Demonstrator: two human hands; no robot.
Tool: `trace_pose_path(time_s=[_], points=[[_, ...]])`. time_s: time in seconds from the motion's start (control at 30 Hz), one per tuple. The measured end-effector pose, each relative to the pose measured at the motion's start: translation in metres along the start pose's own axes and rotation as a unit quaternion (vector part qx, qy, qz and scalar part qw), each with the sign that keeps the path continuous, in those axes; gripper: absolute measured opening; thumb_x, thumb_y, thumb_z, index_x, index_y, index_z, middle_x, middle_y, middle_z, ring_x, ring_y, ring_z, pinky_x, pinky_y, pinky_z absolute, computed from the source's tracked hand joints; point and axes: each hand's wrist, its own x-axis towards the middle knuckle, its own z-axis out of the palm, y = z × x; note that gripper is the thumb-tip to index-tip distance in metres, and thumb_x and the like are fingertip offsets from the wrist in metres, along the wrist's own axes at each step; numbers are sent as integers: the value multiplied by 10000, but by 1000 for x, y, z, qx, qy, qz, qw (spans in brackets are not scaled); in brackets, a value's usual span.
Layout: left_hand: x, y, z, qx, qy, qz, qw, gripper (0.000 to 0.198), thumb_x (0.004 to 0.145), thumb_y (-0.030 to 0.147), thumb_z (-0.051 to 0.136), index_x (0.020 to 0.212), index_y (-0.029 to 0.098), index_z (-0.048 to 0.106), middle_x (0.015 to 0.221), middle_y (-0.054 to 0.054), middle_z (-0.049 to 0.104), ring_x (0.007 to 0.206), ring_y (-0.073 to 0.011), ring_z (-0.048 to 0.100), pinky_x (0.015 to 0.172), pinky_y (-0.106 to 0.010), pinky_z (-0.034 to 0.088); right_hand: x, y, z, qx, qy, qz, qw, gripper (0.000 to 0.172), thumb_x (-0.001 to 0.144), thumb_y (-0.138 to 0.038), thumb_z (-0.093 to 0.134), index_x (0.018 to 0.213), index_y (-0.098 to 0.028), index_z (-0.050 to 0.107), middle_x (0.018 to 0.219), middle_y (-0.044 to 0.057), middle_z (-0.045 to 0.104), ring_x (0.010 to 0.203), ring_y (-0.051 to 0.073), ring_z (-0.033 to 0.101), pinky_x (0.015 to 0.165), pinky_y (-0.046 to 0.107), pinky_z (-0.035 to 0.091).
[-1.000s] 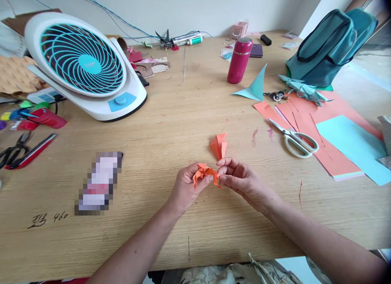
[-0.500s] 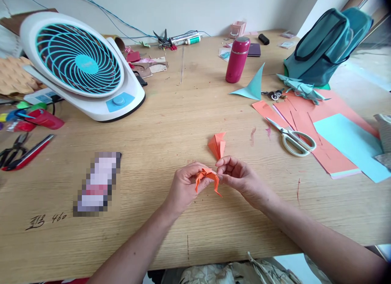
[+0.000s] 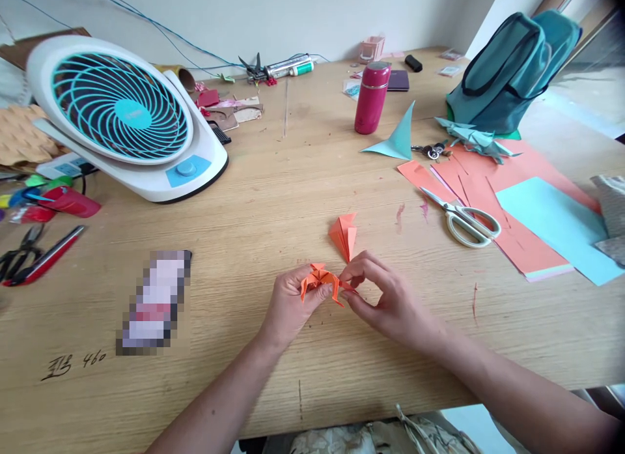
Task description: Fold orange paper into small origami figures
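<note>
Between my hands, above the table, is a small orange origami figure (image 3: pixel 319 275) with thin bent legs. My left hand (image 3: pixel 293 304) is closed on its left side, thumb underneath. The fingers and thumb of my right hand (image 3: pixel 383 291) pinch a thin pointed strip on the figure's right side. Just beyond my right fingertips lies another folded orange paper piece (image 3: pixel 344 236), fan-shaped and narrow toward me.
White-handled scissors (image 3: pixel 469 225) rest on orange paper sheets (image 3: pixel 532 245) at the right, by a blue sheet (image 3: pixel 556 219) and blue origami (image 3: pixel 476 141). A magenta bottle (image 3: pixel 372 99), a fan (image 3: pixel 131 115), a blurred-out phone-like object (image 3: pixel 155 301) and a red cutter (image 3: pixel 51 252) stand or lie around.
The figure has turned a little in my left hand, showing more of its top. My right thumb and fingers now pinch its pointed strip. The view has shifted slightly.
</note>
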Motion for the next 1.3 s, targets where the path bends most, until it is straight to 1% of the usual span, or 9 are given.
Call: trace_pose_path(time_s=[0.1,0.33,0.43,0.67,0.8,0.9,1.03,1.13,1.3], points=[[-1,-3,3,-43,5,-43,998,221,746,347,834,718,161,717,680,4,618,661,-128,552,672,-247,467,-1,-3,1,-89,17,-81,993,151,935,-63,544,995,-188,603,917,56,600,834,162,572,719,296,494],[-3,0,8,-92,20,-76,993,261,685,349,877,682,156,702,663,7,620,685,-133,575,686,-244,478,-3,0,5,-168,37,-118,978,195,923,-16,511,990,-190,567,896,69,614,797,176,593,680,305,503],[-3,1,10,-116,17,-83,990,258,692,370,872,735,151,741,698,-15,674,704,-137,593,685,-243,486,-3,1,5,-195,50,-135,970,196,919,-14,517,965,-200,557,866,62,617,756,175,591,649,307,495],[-5,2,10,-90,12,-61,994,267,730,403,843,756,153,755,758,-45,726,737,-171,653,710,-276,522,-2,-2,6,-148,63,-135,978,254,901,4,526,985,-234,545,883,53,616,790,174,604,671,306,513],[-6,2,12,-98,16,-52,994,245,749,396,830,792,165,760,778,-44,742,768,-185,679,766,-299,547,-3,-2,7,-124,73,-102,984,233,891,-3,546,943,-230,549,854,42,608,774,168,604,672,305,508],[-7,2,14,-109,16,-44,993,217,744,366,840,806,176,758,773,-26,728,742,-158,658,765,-281,548,-3,0,9,-109,94,-90,985,237,874,1,565,923,-230,554,850,37,608,778,167,610,671,301,504],[-8,1,16,-137,16,-50,989,249,762,395,826,806,163,748,756,-20,690,694,-121,598,665,-233,515,-4,2,10,-105,90,-120,983,257,870,12,570,944,-234,564,891,44,613,802,166,621,683,299,512],[-9,3,15,-166,8,-59,984,256,751,395,835,792,163,735,766,-17,669,714,-123,589,651,-228,505,-5,3,9,-104,88,-137,981,268,876,9,570,971,-241,581,899,46,613,803,168,622,676,301,519],[-10,8,12,-117,-12,-23,993,215,756,354,835,773,174,719,756,-6,630,719,-127,559,662,-237,474,-5,4,9,-83,98,-132,983,284,887,-2,573,1013,-252,623,907,51,632,824,180,638,682,318,532]])
